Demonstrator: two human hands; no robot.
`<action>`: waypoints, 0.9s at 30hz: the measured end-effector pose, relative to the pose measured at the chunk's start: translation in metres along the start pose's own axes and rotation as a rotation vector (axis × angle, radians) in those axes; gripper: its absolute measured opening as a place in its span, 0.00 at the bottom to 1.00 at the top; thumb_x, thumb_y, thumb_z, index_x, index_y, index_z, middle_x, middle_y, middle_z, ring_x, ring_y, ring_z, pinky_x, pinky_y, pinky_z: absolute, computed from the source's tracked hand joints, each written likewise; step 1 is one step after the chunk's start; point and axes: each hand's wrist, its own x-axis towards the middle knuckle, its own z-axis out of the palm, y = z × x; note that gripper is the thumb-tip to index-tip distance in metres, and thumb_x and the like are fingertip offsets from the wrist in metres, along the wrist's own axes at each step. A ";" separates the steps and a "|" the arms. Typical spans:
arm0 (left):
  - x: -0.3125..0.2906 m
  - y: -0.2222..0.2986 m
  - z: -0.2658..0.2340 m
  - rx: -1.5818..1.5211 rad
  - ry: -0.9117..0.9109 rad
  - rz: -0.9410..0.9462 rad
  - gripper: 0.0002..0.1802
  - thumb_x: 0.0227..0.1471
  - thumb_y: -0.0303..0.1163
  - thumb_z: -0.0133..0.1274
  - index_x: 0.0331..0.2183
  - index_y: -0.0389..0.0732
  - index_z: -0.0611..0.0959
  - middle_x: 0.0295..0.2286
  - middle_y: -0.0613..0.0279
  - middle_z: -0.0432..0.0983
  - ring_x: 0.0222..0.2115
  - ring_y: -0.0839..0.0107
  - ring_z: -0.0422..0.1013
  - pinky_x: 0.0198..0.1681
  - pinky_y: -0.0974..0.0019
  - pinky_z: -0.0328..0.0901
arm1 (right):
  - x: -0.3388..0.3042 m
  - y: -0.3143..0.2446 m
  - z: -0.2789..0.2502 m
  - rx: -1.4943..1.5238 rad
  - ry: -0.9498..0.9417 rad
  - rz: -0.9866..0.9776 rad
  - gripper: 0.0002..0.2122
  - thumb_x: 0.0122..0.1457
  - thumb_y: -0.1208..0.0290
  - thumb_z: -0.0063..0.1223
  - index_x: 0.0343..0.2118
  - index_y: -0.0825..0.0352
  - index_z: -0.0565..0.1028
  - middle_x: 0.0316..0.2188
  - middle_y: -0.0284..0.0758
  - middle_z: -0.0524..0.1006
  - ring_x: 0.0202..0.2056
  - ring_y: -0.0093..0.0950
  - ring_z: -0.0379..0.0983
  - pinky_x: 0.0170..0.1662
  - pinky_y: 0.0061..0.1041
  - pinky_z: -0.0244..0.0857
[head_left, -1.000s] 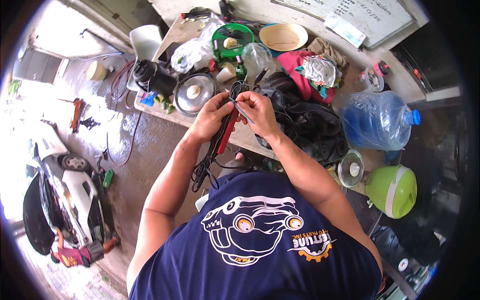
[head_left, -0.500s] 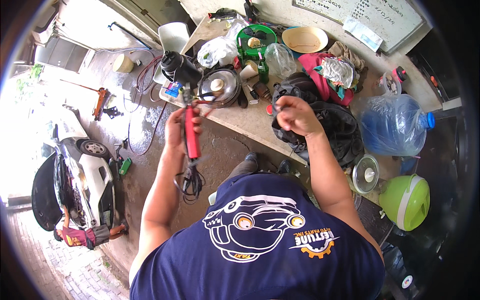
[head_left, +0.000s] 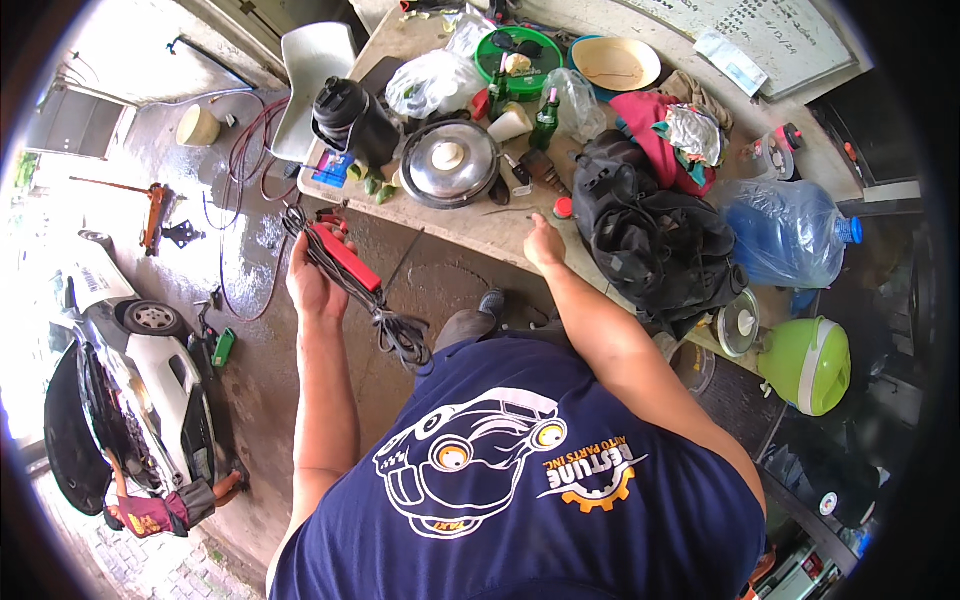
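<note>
My left hand (head_left: pixel 318 278) is closed round a red bar-shaped tool (head_left: pixel 347 258) with a bundled black cable (head_left: pixel 400 335) hanging from its lower end. Loops of the same dark cable run along the tool and past my fingers. A thin dark rod or wire sticks up beside the bundle. My right hand (head_left: pixel 543 245) is at the table's front edge with its fingers curled together; whatever they may pinch is too small to make out. Just beyond it lies a red bottle cap (head_left: pixel 563 207), with a black backpack (head_left: pixel 650 225) to its right.
On the table (head_left: pixel 470 225) stand a lidded pan (head_left: pixel 450 160), a black jug (head_left: pixel 345 115), green bottles (head_left: pixel 545 120) and a large blue water bottle (head_left: pixel 790 235). A green cooler (head_left: pixel 808 365) is at the right. Leftward, a person (head_left: pixel 165 508) leans at a white car (head_left: pixel 150 375); hoses cross the wet floor.
My left hand has moved left with the red tool, which now tilts. My right hand has come down and left, away from the backpack to the table's edge.
</note>
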 end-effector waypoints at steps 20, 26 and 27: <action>-0.061 -0.009 -0.031 1.401 -0.344 -0.468 0.29 0.68 0.49 0.56 0.58 0.36 0.75 0.45 0.50 0.82 0.49 0.57 0.76 0.58 0.46 0.66 | -0.150 -0.210 -0.075 0.694 -0.391 -0.746 0.17 0.68 0.59 0.64 0.49 0.68 0.79 0.32 0.32 0.83 0.32 0.22 0.79 0.41 0.28 0.75; -0.048 -0.015 0.026 1.663 -0.429 0.886 0.32 0.64 0.41 0.60 0.60 0.32 0.70 0.48 0.40 0.78 0.48 0.45 0.76 0.51 0.52 0.72 | -0.172 -0.255 -0.106 0.666 -0.564 -0.568 0.19 0.70 0.54 0.60 0.51 0.68 0.79 0.36 0.31 0.83 0.34 0.19 0.78 0.37 0.23 0.75; -0.038 -0.012 0.027 1.571 -0.415 0.743 0.32 0.65 0.40 0.58 0.61 0.33 0.70 0.47 0.41 0.78 0.47 0.46 0.76 0.51 0.53 0.71 | -0.174 -0.263 -0.108 0.712 -0.611 -0.557 0.20 0.71 0.54 0.59 0.52 0.67 0.79 0.39 0.31 0.83 0.37 0.19 0.79 0.38 0.23 0.76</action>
